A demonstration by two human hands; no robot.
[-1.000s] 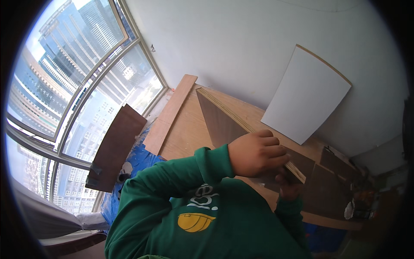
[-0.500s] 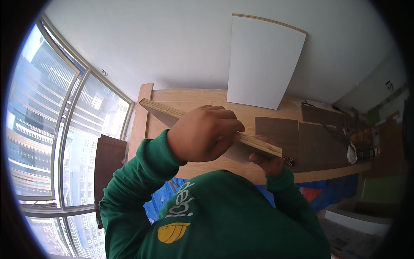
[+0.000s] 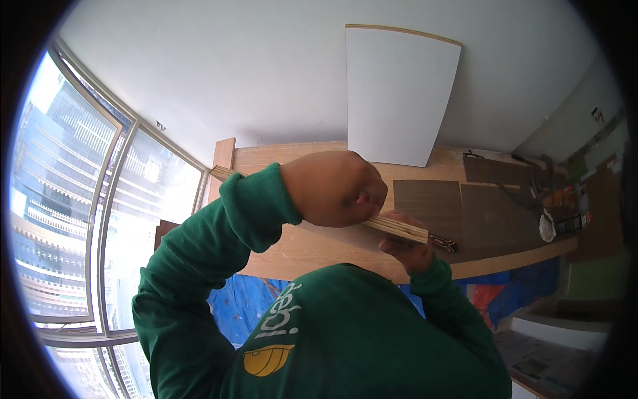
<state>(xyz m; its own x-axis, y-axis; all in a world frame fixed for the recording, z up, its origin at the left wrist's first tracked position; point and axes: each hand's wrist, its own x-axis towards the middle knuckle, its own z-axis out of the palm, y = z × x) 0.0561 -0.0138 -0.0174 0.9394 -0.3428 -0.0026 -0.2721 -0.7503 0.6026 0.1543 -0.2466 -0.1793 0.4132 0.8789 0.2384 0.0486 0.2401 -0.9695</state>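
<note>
A plywood board [image 3: 400,229] is held up in front of my chest with its layered edge upward, slanting from upper left to lower right. My right hand [image 3: 411,254] grips its right end, thumb on the near face and fingers behind. Closed in a fist, my left hand [image 3: 335,189] rests at the board's top edge. Whatever that fist may hold is hidden by the curled fingers. A utility knife [image 3: 444,243] lies on the worktable [image 3: 292,256], just right of my right hand.
A white panel [image 3: 402,93] leans on the wall behind the worktable. Brown sheets [image 3: 427,207] lie on the right half, with a white roundish thing [image 3: 546,227] at the far right. Blue sheeting [image 3: 240,302] shows below the front edge. Tall windows [image 3: 100,219] stand at left.
My left fist has moved right along the board's edge, its forearm now covering more of the board's left part. My right hand keeps its hold, and the knife shows more fully.
</note>
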